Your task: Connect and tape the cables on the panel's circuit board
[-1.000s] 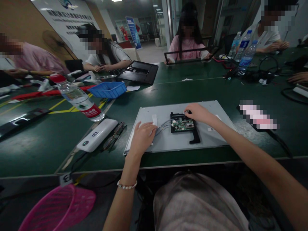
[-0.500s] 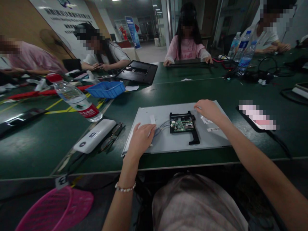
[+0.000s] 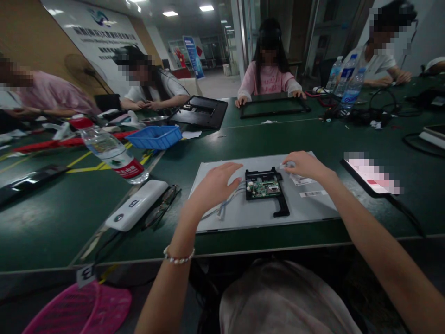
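A flat grey panel [image 3: 250, 221] lies on the table in front of me. On it sits a green circuit board [image 3: 262, 188] in a black plastic bracket [image 3: 281, 204], with thin cables [image 3: 225, 204] running off its left side. My left hand [image 3: 217, 188] is over the panel's left part, above the cables, fingers stretched toward the board and thumb apart; it holds nothing I can see. At the bracket's upper right corner, my right hand [image 3: 308, 165] has its fingertips pinched together near a small pale bit, too small to name. White labels [image 3: 313, 193] lie below that hand.
Left of the panel are a white power bank [image 3: 137, 204], eyeglasses [image 3: 162, 206], a water bottle [image 3: 111, 153] and a blue tray [image 3: 155, 138]. A phone [image 3: 370, 178] with a cable lies right. Across the table, a person holds a black frame [image 3: 274, 112]. A pink basket [image 3: 83, 308] is below the edge.
My left hand has moved up and right, toward the board, uncovering cables near the panel's left front. My right hand stays near the bracket's upper right corner. The view has tilted up slightly.
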`<action>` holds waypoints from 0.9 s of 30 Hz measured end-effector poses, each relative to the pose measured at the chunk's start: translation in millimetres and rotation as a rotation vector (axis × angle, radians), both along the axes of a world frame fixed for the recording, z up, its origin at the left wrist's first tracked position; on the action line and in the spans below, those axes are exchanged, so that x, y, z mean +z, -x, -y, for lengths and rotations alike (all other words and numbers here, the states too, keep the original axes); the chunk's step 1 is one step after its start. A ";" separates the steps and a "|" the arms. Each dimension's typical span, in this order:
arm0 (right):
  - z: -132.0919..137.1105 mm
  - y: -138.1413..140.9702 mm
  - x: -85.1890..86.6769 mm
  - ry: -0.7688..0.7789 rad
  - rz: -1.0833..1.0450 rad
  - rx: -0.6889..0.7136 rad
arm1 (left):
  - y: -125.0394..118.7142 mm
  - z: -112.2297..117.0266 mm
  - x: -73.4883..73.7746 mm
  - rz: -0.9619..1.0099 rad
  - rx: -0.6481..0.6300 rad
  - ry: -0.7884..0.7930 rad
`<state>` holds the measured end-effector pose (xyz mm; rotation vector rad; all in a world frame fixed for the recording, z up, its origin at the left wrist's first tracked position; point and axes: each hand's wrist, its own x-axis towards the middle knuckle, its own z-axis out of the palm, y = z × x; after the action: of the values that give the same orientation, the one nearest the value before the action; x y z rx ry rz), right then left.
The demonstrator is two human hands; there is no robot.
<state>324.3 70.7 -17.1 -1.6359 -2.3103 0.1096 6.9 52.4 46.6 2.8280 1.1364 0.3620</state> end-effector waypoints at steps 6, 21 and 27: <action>-0.7 10.6 -3.9 -0.009 0.048 -0.048 | -29.8 -30.0 -22.8 -0.034 -0.128 0.185; -2.2 20.4 -1.5 -0.048 -0.047 -0.158 | -13.3 -34.5 -42.8 0.061 -0.163 0.443; -10.0 46.0 1.9 -0.070 -0.248 -0.031 | -13.5 -36.0 -45.4 0.056 -0.148 0.439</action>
<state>278.3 80.7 -15.2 -1.5287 -2.0795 0.2104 20.3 88.4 1.2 2.4772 0.8621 0.1548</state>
